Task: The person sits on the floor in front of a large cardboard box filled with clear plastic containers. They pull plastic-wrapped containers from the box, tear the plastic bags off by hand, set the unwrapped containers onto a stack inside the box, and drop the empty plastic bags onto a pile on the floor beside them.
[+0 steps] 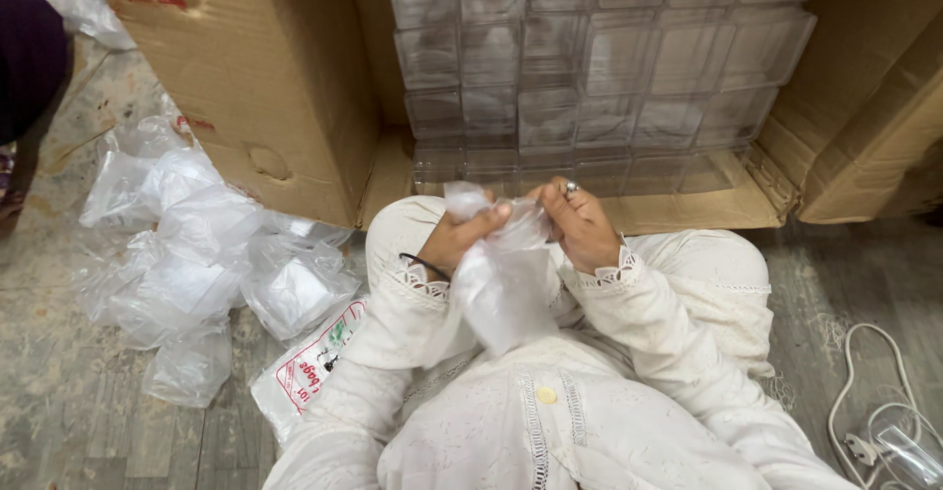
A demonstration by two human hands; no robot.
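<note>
A: What are the 2 hands doing right now?

B: Both are pinching the top of a small clear plastic bag with something white inside (pixel 506 289). The left hand (pixel 462 237) is closing its fingers on the left side of the bag's mouth, and the right hand (pixel 582 227) (a ring is showing on 1 finger) is gripping the right side. The bag is hanging between the wrists, over the lap of the white embroidered garment (pixel 550 421).

A: So which step would you call it?

B: I am judging it as working the bag's mouth, either opening or closing it; I cannot tell which. Whatever follows is asking for both grips to hold the thin film evenly, since it is crumpling easily.

A: And around the person?

B: A heap of similar filled clear plastic bags (pixel 196 254) is lying on the grey wooden floor (pixel 59 402) to the left, with a printed red-and-white packet (pixel 309 362) near the knee. Ahead, stacked clear rigid plastic boxes (pixel 589 68) are sitting inside an open brown cardboard carton (pixel 265 87). A white cable (pixel 850 392) is trailing at the right.
</note>
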